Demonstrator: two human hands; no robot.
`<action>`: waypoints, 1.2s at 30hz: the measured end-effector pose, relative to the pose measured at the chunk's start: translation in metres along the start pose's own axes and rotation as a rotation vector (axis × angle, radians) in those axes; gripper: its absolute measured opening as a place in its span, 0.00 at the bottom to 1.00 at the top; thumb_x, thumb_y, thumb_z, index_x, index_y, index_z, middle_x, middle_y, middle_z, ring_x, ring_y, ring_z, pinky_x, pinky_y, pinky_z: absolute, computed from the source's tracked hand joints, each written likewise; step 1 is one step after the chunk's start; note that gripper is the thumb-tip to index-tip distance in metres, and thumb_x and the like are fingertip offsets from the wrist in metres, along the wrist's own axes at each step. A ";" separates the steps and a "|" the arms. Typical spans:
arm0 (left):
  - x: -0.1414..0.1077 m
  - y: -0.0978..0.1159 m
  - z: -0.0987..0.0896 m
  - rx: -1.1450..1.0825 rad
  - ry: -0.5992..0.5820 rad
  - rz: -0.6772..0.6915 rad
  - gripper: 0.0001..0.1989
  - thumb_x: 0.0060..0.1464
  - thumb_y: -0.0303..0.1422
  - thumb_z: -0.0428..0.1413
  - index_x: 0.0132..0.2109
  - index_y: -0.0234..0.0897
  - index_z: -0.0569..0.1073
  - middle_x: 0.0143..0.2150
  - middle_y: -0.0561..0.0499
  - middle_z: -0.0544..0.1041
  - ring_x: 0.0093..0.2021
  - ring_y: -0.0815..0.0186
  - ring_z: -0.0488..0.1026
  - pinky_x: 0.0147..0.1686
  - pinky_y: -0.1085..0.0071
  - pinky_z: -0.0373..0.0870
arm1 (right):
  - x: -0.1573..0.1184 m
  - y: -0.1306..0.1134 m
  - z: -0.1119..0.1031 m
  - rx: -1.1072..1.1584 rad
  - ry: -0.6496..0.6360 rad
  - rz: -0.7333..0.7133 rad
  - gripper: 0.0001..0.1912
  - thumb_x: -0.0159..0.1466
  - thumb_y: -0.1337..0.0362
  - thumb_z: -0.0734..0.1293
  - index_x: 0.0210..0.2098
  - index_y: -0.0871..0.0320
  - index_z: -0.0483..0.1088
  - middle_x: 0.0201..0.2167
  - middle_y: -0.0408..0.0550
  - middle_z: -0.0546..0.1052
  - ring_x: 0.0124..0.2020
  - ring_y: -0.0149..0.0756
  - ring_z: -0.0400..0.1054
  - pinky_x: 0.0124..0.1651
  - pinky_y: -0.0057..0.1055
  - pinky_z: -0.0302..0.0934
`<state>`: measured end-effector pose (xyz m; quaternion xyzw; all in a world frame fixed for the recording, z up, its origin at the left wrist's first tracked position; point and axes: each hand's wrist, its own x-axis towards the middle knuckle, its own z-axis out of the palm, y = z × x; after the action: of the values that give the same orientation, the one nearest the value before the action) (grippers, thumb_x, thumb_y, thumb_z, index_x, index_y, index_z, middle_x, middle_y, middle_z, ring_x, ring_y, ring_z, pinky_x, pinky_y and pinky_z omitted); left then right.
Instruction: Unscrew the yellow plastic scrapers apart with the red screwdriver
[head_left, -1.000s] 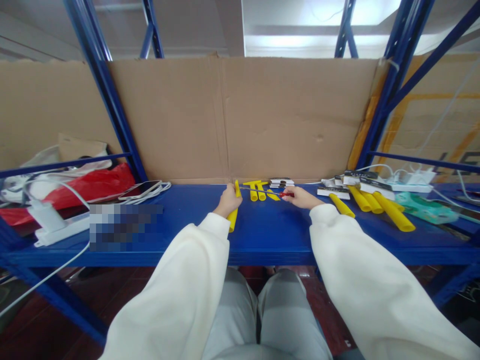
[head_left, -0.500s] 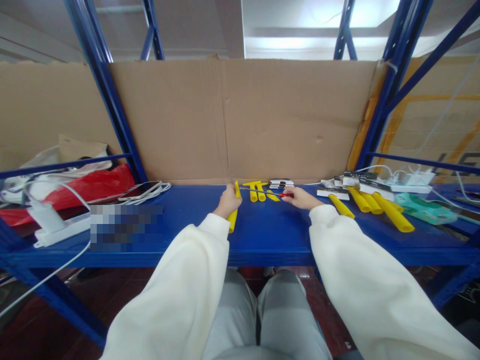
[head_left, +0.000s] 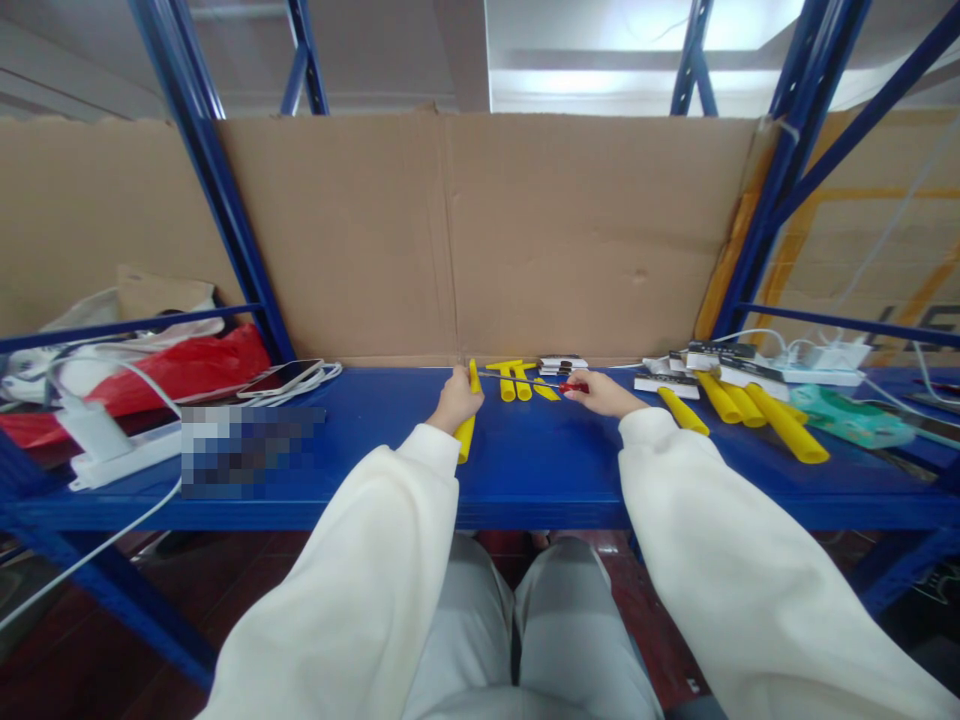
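My left hand (head_left: 454,402) is closed around a yellow T-shaped tool with a tube-like handle (head_left: 466,440), held upright above the blue shelf. In my right hand (head_left: 600,393) is a screwdriver (head_left: 574,387) with a red handle, gripped by the fingers. Its thin shaft runs left toward the head of the yellow tool; whether the tip touches cannot be made out. Between my hands lie two more yellow T-shaped tools (head_left: 508,385) and a small flat yellow piece (head_left: 546,392), partly behind the shaft.
Small white-and-black boxes (head_left: 562,366) lie by the cardboard wall (head_left: 585,230). To the right are yellow tubes (head_left: 787,425), more boxes (head_left: 666,384) and a green plastic packet (head_left: 851,417). A white power strip (head_left: 127,459), cables and a red bag (head_left: 187,372) occupy the left.
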<state>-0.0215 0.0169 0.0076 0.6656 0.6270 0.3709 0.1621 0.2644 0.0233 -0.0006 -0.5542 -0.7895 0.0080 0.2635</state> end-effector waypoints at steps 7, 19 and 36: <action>0.000 0.000 0.000 0.018 0.007 0.013 0.24 0.50 0.21 0.61 0.54 0.35 0.67 0.52 0.39 0.80 0.50 0.54 0.80 0.46 0.65 0.76 | 0.001 0.006 0.002 0.019 0.021 -0.043 0.07 0.63 0.58 0.69 0.38 0.53 0.75 0.34 0.47 0.81 0.37 0.39 0.74 0.44 0.34 0.65; -0.004 0.002 -0.002 0.045 0.014 0.036 0.19 0.53 0.21 0.59 0.52 0.35 0.67 0.52 0.37 0.80 0.54 0.52 0.79 0.48 0.64 0.75 | -0.004 -0.008 -0.002 -0.051 0.031 0.000 0.04 0.64 0.62 0.68 0.38 0.53 0.73 0.37 0.47 0.82 0.39 0.41 0.75 0.43 0.34 0.64; -0.009 0.006 -0.002 0.126 0.011 0.118 0.18 0.54 0.21 0.58 0.51 0.37 0.68 0.51 0.39 0.81 0.57 0.53 0.77 0.54 0.63 0.71 | -0.014 -0.036 -0.016 -0.295 0.062 0.106 0.05 0.61 0.64 0.67 0.38 0.55 0.70 0.33 0.51 0.81 0.37 0.44 0.75 0.38 0.32 0.57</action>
<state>-0.0178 0.0065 0.0105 0.7083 0.6096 0.3432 0.0942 0.2436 -0.0078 0.0185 -0.6277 -0.7433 -0.1114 0.2027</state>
